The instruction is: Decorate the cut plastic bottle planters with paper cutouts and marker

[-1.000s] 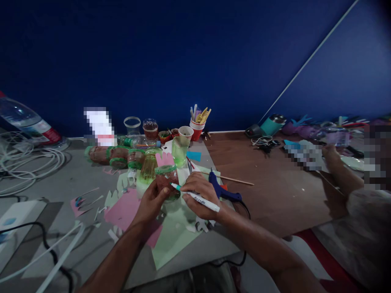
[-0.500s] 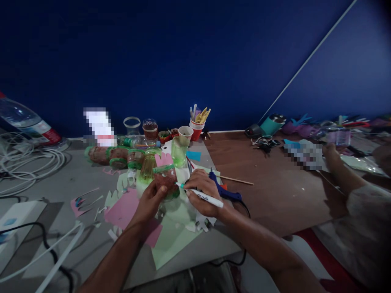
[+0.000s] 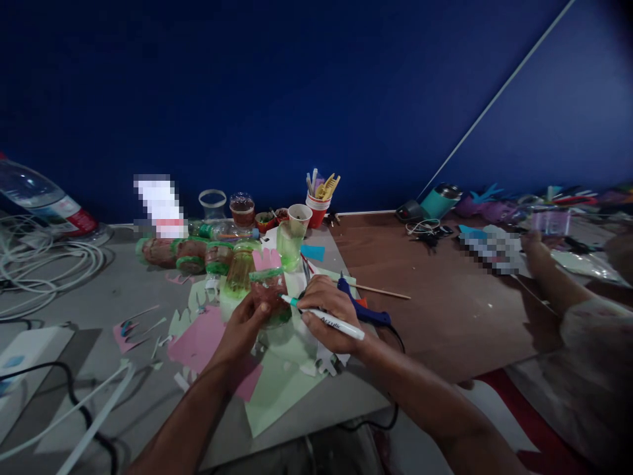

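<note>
White marker (image 3: 342, 325) lettered "Acrylic" pointing at green-rimmed container (image 3: 268, 285)

In the head view, the right hand (image 3: 329, 309) is pinching the marker; the left hand (image 3: 246, 322) is gripping the container between the front and back edges of the bench (image 3: 435, 316). A bottle (image 3: 44, 196) is showing a blurred label.

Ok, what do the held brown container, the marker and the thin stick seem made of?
Brown container: probably plastic, glossy; it catches highlights through patchy colour.
Marker: likely hard plastic, smooth; even white body with printed lettering.
Thin stick: probably bare wood, matt; pale tan, no shine.
</note>
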The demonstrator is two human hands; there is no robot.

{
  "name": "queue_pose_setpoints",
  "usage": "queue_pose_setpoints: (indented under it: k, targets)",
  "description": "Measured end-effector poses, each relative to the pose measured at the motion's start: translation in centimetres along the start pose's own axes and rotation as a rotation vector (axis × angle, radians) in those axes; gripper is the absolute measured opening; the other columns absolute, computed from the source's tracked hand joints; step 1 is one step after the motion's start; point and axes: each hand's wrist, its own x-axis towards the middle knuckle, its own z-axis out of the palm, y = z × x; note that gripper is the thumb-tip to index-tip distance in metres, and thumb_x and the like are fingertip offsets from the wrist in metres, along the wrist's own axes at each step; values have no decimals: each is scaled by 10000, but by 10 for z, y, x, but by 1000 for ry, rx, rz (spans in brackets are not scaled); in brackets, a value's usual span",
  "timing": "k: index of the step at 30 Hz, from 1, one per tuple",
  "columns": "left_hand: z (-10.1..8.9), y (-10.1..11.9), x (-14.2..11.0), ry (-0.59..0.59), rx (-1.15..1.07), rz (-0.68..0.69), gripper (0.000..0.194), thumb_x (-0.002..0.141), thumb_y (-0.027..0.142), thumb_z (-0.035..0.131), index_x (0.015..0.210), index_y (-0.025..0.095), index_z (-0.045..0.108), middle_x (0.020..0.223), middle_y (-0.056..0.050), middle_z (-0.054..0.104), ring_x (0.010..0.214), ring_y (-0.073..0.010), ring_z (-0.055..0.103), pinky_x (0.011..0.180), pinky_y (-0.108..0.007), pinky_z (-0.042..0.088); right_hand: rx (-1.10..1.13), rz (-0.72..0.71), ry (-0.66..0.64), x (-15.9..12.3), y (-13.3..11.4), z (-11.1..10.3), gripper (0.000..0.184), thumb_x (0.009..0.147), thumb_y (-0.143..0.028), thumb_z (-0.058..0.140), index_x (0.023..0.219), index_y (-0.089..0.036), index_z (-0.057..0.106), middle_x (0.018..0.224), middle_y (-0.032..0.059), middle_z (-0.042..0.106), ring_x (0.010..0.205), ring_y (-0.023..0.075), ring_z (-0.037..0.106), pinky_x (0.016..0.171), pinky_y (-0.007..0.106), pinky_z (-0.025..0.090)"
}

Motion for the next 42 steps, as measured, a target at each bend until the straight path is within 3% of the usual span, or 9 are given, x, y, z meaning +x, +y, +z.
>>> queue_pose_setpoints:
  k: [8,14,19,27,34,38,42]
  targets:
    - [4,5,-2,18,43,44,441,649,486,726,934,157,656,844,-84,705,832,-238,641,718,-307,494,-38,25,-95,0,-2,2,192,776,-160,556,936,-209,649,795,60,607,754,183,566,760,377,440]
    - [2,4,-1,30,43,47,436,695,461,693,1007,160,647,961,-116,701,943,-272,632,748,-328,501,41,56,-119,6,-5,-2,142,791,-184,534,874,-198,648,725,46,620,690,171,562,752,371,428]
    - [0,2,0,25,32,34,481,671,473,712,1029,157,657,1061,-132,689,985,-280,628,804,-347,495,46,164,-145,7,-7,-6,124,801,-222,539,815,-182,656,713,51,624,678,170,564,740,366,424]
    - [-3,-1,2,30,-27,32,498,685,464,710,1071,156,648,1155,-127,659,1087,-285,586,924,-382,443,45,256,-67,7,0,-8,108,788,-218,545,775,-185,647,692,37,629,680,165,568,712,334,443]
    - [4,7,-3,9,-79,-15,472,710,442,694,1077,147,651,1140,-124,670,1086,-280,594,918,-362,457,74,319,-3,2,3,-7,97,772,-207,551,789,-189,645,718,31,606,698,165,570,687,320,459]
    - [5,14,-4,52,-170,30,492,672,454,723,1060,159,653,1048,-110,705,999,-273,639,848,-353,504,11,349,99,0,5,-5,149,820,-257,533,904,-195,639,818,43,620,749,166,581,693,300,471]
    - [5,19,-6,158,-172,76,519,640,492,735,1046,177,659,983,-86,722,935,-254,659,765,-306,533,-104,311,31,-2,8,-1,276,873,-293,500,1120,-201,583,918,56,657,836,181,601,773,315,469]
